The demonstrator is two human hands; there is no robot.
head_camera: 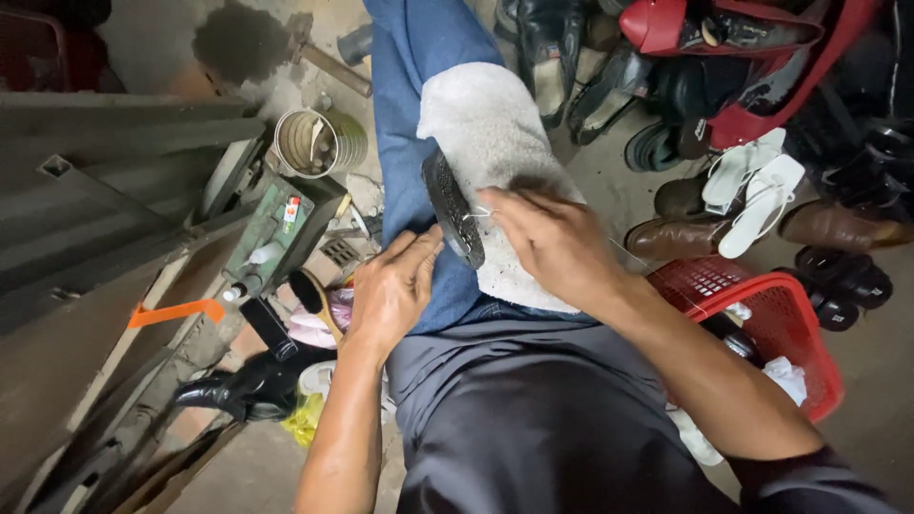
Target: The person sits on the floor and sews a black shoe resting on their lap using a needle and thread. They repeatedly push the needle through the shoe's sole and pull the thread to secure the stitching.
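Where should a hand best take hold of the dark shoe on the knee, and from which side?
Probably at the sole edge of the dark shoe, from the person's left. It stands on edge on the white towel, tread facing left, so that rim is free; the left hand already steadies it there. The right hand works with white thread on the other side.

Sole: black rubber shoe sole point(453, 207), matt, studded texture, between both hands.
Cloth: white fluffy towel point(486, 133), rough pile, under the right hand point(552, 243).
Basket: red plastic mesh basket point(790, 328), glossy, right of it.
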